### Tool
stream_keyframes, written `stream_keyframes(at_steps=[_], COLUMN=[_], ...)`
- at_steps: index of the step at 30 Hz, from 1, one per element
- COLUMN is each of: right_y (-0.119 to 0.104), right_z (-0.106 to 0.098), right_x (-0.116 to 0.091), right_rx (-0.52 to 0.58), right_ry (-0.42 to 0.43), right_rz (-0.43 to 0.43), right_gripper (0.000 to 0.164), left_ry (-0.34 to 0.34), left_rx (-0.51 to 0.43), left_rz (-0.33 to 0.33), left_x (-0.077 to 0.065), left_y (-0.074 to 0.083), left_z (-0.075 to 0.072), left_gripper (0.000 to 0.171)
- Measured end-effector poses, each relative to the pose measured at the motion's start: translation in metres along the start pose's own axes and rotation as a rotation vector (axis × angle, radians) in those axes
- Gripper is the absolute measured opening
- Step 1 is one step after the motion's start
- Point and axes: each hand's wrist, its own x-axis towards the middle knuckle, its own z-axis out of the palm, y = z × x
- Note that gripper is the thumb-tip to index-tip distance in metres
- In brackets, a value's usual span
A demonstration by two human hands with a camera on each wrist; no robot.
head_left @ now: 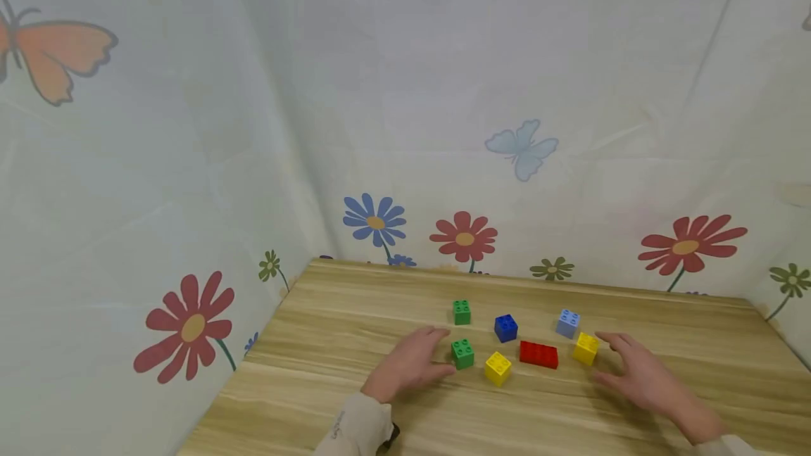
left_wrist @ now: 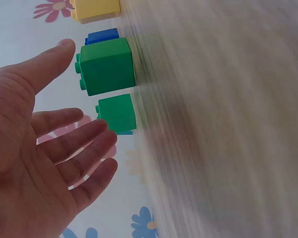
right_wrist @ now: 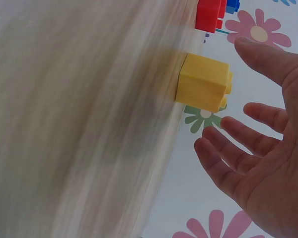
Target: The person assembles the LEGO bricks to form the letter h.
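Note:
My left hand (head_left: pixel 410 363) is beside the nearer green toy brick (head_left: pixel 462 354), thumb and fingers spread, nothing held. The left wrist view shows that green brick (left_wrist: pixel 108 67) just past the thumb, with the second green brick (left_wrist: pixel 117 113) behind the fingertips. On the other side, my right hand (head_left: pixel 643 375) spreads its fingers close to a yellow brick (head_left: pixel 586 348), which appears again as a yellow block (right_wrist: pixel 203 82) in the right wrist view. Between the hands lie a second yellow brick (head_left: pixel 498 369), a long red brick (head_left: pixel 538 354), a dark blue brick (head_left: pixel 505 328) and a light blue brick (head_left: pixel 567 323).
The bricks stand on a wood-grain table (head_left: pixel 317 343). Its back and left edges meet a pale curtain (head_left: pixel 405 90) printed with flowers and butterflies. The farther green brick (head_left: pixel 461 312) sits nearest the back edge.

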Motion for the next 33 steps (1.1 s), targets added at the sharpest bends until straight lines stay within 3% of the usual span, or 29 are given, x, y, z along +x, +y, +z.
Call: stream_keyframes(at_steps=[14,33], right_y=[0.001,0.008], right_z=[0.007,0.014], right_x=[0.013,0.028], right_rx=[0.056,0.069], right_ry=[-0.02,-0.071], right_rz=[-0.013,-0.008], right_gripper=[0.059,0.05], left_ry=[-0.034,-0.049], left_rx=[-0.058,-0.041], left_rz=[-0.014,-0.005], left_x=[0.016,0.029], left_y=[0.01,0.014], left_z=[0.008,0.014], left_gripper=[0.06,0.042])
